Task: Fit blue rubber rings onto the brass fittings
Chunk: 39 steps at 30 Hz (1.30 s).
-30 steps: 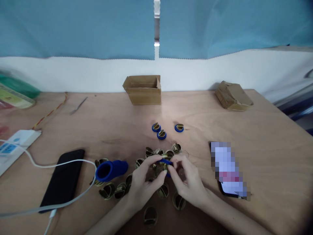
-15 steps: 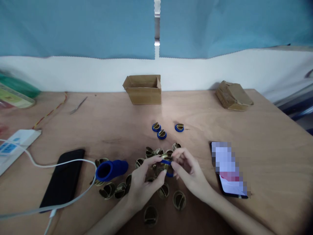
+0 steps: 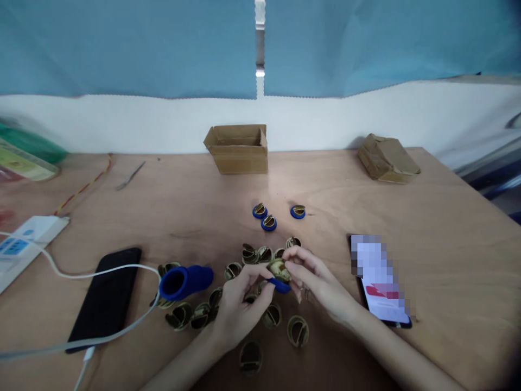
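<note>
The left hand point(image 3: 247, 301) pinches a blue ring point(image 3: 280, 286), and the right hand point(image 3: 319, 279) holds a gold piece point(image 3: 279, 268) against it. Round clips point(image 3: 298, 331) lie around both hands.

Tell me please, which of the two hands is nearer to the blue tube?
Left. The left hand is a short way to the right of the blue tube; the right hand is farther right, past the left hand.

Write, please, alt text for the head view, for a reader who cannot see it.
A person's left hand and right hand hold a brass-coloured piece and a blue piece over a wooden table. Similar metal pieces lie around; beyond are three blue-rimmed pieces and an open cardboard box.
</note>
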Each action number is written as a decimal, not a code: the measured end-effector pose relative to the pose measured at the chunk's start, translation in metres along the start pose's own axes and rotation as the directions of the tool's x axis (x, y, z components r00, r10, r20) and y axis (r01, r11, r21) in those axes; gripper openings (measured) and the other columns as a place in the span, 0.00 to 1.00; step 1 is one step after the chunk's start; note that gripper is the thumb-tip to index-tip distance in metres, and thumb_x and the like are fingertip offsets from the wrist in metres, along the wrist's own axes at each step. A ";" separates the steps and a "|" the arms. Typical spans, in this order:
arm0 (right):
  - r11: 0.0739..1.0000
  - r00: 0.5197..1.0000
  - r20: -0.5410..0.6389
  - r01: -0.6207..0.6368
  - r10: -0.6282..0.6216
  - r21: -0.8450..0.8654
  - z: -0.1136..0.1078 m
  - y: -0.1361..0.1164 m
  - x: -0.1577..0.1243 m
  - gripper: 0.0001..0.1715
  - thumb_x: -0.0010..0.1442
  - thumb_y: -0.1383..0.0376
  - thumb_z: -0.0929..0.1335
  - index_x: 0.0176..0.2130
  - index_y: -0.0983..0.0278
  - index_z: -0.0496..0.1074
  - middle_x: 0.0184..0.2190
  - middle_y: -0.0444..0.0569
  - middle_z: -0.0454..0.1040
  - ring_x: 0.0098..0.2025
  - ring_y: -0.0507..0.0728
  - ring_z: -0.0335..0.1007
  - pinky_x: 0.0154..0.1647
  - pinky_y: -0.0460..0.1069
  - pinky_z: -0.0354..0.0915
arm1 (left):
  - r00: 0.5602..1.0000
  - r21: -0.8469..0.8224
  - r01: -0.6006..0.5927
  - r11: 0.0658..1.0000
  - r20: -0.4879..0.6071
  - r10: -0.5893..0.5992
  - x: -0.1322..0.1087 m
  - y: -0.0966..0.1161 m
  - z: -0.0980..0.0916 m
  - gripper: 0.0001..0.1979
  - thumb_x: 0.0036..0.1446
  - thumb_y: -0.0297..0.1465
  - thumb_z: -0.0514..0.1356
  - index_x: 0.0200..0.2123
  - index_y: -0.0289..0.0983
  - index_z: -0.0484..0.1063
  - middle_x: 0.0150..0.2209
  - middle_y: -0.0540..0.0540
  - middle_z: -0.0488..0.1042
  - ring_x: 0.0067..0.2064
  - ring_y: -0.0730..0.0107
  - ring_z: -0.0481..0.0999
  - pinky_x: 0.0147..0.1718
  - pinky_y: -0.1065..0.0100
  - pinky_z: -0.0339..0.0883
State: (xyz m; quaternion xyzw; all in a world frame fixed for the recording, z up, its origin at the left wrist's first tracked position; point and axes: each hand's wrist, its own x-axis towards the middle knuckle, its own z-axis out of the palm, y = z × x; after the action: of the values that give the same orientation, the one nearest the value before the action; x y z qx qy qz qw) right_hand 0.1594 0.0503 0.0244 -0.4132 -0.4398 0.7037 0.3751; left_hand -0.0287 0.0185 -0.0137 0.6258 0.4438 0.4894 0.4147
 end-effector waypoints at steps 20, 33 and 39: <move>0.987 0.992 0.036 0.124 -0.121 -0.104 -0.001 -0.002 -0.003 0.20 0.65 0.55 0.73 0.33 0.59 0.59 0.24 0.35 0.56 0.23 0.47 0.51 0.24 0.45 0.50 | 0.986 -0.477 0.162 0.864 0.041 -0.162 0.012 0.003 0.000 0.13 0.65 0.41 0.65 0.41 0.42 0.66 0.52 0.44 0.78 0.43 0.69 0.85 0.44 0.70 0.78; 0.616 0.877 0.188 0.449 -0.442 -0.648 0.006 0.002 -0.011 0.09 0.69 0.67 0.67 0.34 0.60 0.66 0.28 0.41 0.71 0.27 0.50 0.65 0.28 0.46 0.61 | 0.977 -0.191 0.162 0.968 0.166 -0.131 0.015 0.015 -0.009 0.16 0.68 0.39 0.62 0.57 0.45 0.75 0.49 0.43 0.82 0.54 0.59 0.81 0.52 0.65 0.76; 0.652 0.903 0.220 0.420 -0.368 -0.631 -0.001 -0.004 -0.007 0.06 0.72 0.66 0.64 0.42 0.61 0.71 0.34 0.44 0.75 0.31 0.50 0.69 0.30 0.45 0.63 | 0.987 -0.343 0.154 0.927 0.100 -0.127 0.020 0.015 -0.007 0.14 0.60 0.32 0.70 0.50 0.46 0.79 0.52 0.47 0.83 0.52 0.65 0.83 0.51 0.71 0.76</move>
State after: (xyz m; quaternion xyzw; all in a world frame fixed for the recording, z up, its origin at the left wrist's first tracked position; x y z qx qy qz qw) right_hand 0.1632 0.0460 0.0297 -0.3878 -0.7532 0.4162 0.3303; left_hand -0.0303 0.0349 0.0064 0.5269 0.3777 0.5051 0.5698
